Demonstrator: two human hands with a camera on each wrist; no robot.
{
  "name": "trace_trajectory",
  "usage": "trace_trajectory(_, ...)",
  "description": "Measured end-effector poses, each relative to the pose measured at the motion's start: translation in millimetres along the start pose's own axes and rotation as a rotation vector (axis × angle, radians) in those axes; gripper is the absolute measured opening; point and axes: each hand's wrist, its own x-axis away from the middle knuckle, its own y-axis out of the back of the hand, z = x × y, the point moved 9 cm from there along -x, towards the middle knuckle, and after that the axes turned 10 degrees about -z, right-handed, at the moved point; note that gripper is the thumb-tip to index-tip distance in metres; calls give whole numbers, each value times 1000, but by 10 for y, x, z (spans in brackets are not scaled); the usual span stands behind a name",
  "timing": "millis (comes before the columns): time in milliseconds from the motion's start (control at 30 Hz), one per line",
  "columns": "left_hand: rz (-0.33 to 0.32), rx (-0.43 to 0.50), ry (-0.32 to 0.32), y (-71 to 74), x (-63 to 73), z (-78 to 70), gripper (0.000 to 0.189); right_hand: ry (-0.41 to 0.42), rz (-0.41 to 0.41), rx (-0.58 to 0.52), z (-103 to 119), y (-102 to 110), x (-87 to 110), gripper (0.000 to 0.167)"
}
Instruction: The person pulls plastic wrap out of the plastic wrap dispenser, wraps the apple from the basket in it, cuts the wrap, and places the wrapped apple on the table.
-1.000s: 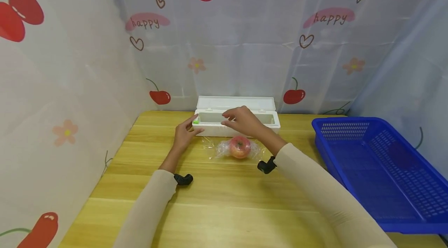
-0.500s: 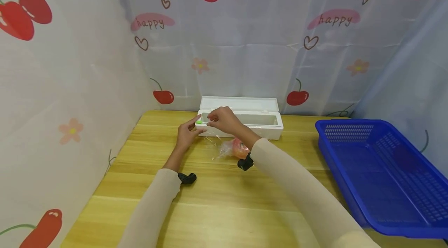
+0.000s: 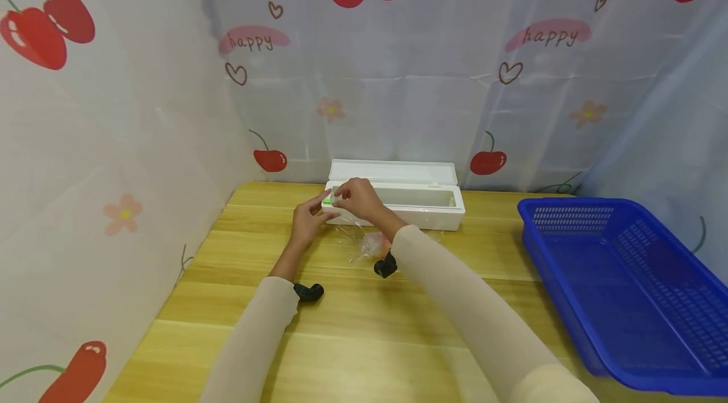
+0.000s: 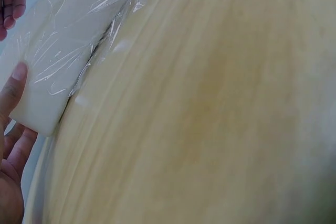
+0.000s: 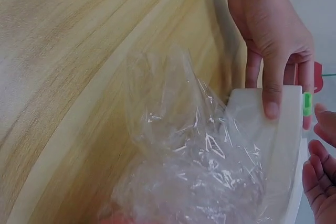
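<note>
A white cling film dispenser (image 3: pixel 421 216) stands at the back of the table with its lid up. My left hand (image 3: pixel 307 221) grips its left end, thumb on the front face and fingers round the end, as the left wrist view shows too. A bright green slide cutter (image 5: pixel 307 103) sits at that end of the top edge. My right hand (image 3: pixel 359 198) hovers over the left part of the dispenser, fingers loosely bent, fingertips right by the cutter. Clear cling film (image 5: pixel 194 166) hangs down the front. A red apple (image 3: pixel 385 244) lies wrapped in it, mostly hidden by my right wrist.
A large blue plastic basket (image 3: pixel 560 283) stands on the right of the wooden table (image 3: pixel 352 352). A white curtain (image 3: pixel 392 100) printed with cherries closes off the back, close behind the dispenser's raised lid (image 3: pixel 392 171), and the sides.
My right hand has moved left along the dispenser to the green cutter, and its wrist now covers most of the apple. My left hand has kept its grip on the end.
</note>
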Motion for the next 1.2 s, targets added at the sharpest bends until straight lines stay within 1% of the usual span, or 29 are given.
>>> trace_trajectory(200, -5, 13, -19, -12, -1, -23, 59, -20, 14, 18, -39, -80, -31, 20)
trace_trajectory(267, -7, 26, -17, -18, -4, -21, 60, -25, 20, 25, -46, -108, -38, 20)
trace_trajectory(467, -8, 60, -18, -28, 2, -9, 60, -26, 26, 39, -11, -157, -54, 18)
trace_trajectory(500, -5, 59, -22, -28, 11, -42, 59, -24, 24, 37, -1, -161, -57, 17)
trace_trajectory(600, 11, 65, -38, -18, 53, -206, 58, -12, 14, 33, 28, -165, -65, 13)
trace_trajectory(700, 20, 60, -52, -10, 82, -356, 57, 9, 27, 46, 39, -181, -76, 12)
trace_trajectory(733, 20, 64, -54, -6, 86, -372, 57, 21, 35, 60, 40, -189, -83, 12)
trace_trajectory(967, 27, 103, -58, 1, 54, -348, 56, 78, 76, 141, 13, -198, -123, 7)
trace_trajectory(1067, 28, 108, -66, -5, 35, -288, 57, 109, 89, 175, 29, -189, -127, 17)
trace_trajectory(1200, 16, 116, -56, -19, -7, -136, 56, 131, 98, 209, 38, -176, -131, 26)
